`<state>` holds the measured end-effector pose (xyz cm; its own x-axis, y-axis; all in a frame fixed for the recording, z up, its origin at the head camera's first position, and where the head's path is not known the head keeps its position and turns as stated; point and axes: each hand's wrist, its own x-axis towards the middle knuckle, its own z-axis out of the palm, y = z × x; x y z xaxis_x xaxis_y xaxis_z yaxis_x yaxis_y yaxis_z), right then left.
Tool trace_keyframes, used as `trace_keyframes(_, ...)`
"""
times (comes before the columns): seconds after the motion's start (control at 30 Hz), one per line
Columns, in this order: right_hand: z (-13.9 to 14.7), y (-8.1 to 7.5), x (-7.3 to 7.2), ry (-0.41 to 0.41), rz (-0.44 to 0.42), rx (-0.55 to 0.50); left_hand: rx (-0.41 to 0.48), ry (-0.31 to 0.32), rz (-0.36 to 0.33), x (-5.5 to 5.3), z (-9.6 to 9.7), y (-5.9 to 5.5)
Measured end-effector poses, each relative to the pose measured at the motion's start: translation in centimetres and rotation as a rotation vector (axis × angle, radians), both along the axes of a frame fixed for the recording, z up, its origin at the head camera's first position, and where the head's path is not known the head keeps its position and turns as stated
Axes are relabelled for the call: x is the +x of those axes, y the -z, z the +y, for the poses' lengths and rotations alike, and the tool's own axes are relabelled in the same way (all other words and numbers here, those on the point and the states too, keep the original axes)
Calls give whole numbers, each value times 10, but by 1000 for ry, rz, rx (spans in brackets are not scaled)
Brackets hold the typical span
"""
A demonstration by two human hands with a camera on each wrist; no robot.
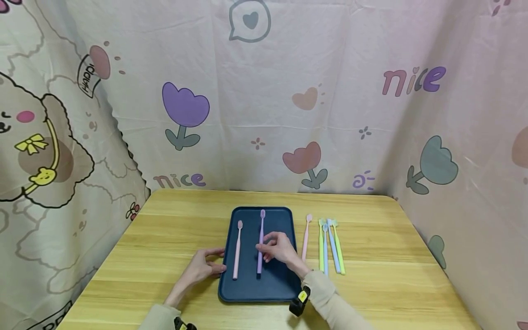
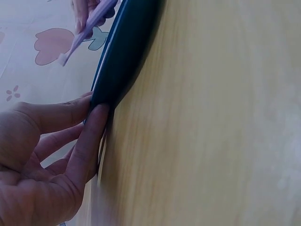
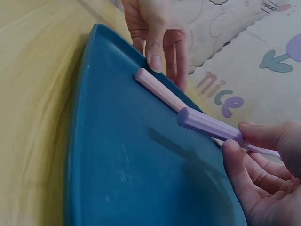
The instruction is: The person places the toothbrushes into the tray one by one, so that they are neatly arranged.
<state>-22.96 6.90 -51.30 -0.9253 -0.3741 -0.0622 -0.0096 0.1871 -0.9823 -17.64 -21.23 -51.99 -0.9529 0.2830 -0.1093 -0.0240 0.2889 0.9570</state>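
Observation:
My right hand [image 1: 279, 247] pinches a purple toothbrush [image 1: 261, 229] by its handle, between thumb and fingers. The brush is held just over the dark blue tray [image 1: 276, 286], its head toward the far end; its shadow falls on the tray in the right wrist view. A pale pink toothbrush [image 1: 237, 252] lies lengthwise in the tray's left part, bristles at the far end. At the tray's left edge, my left hand [image 1: 202, 266] holds the rim, with the thumb [image 3: 155, 60] on top and other fingers along the outer side.
Right of the tray, a pink toothbrush [image 1: 306, 236] lies on the wooden table [image 1: 379, 256]. Beside it is a group of green [image 1: 321, 245] and blue toothbrushes [image 1: 333, 247]. A patterned cloth [image 1: 255, 105] hangs behind and at both sides of the table.

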Motion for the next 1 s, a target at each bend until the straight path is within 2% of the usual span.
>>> trace_keyframes(0.3, -16, 6, 3, 6, -50, -45, -4, 0, 4, 0, 0, 0)
trace_keyframes(0.53, -28, 10, 6, 5, -18, -4, -7, -4, 0, 0, 0, -1)
trace_keyframes(0.77, -35, 15, 5, 2, -5, -13, 9, -5, -12, 0, 0, 1)
trace_keyframes(1.0, -41, 17, 5, 15, 5, 36, 13, -8, -22, 0, 0, 0)
